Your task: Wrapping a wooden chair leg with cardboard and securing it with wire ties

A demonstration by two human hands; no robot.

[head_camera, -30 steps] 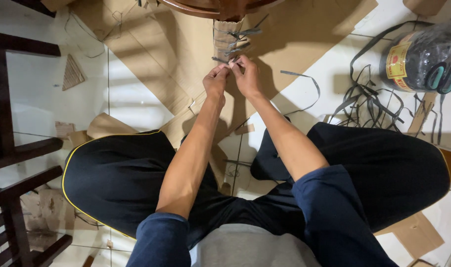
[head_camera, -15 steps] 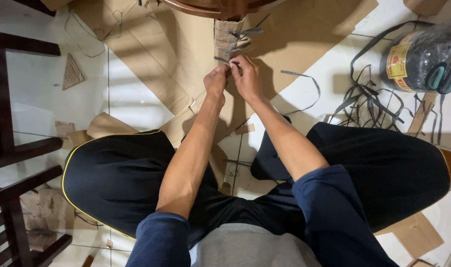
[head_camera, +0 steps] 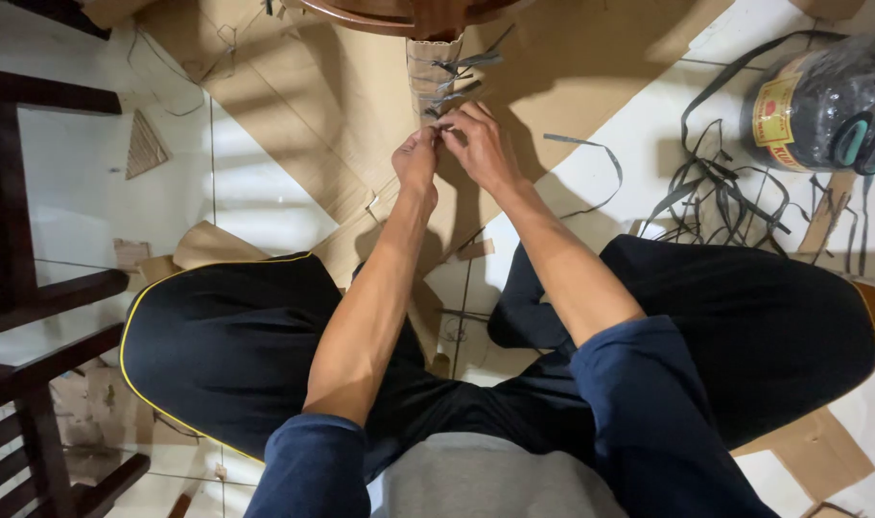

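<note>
The person sits cross-legged on the tiled floor, dark trousers and blue sleeves nearest the camera, both forearms stretched forward. The left hand and right hand meet at the lower part of a cardboard-wrapped post, which stands upright under a round wooden piece at the far edge of view. The fingers of both hands are pinched closed on a thin grey strap that runs around the wrapping; the left thumb and forefinger nip one end, the right hand's fingers grip the other just beside it, the two hands touching. Two more strap ties already sit higher on the post with loose tails sticking out. Judged from this, the step in hand is knotting or tightening the lowest tie; the next move would call for an even pull on both ends while the cardboard is kept from slipping. Flattened cardboard sheets lie on the floor under and around the post. To the right, well apart, a tangle of loose grey strapping lies beside a dark plastic-wrapped roll, with teal-handled scissors resting on it. Dark wooden chair frames stand at the left edge.
</note>
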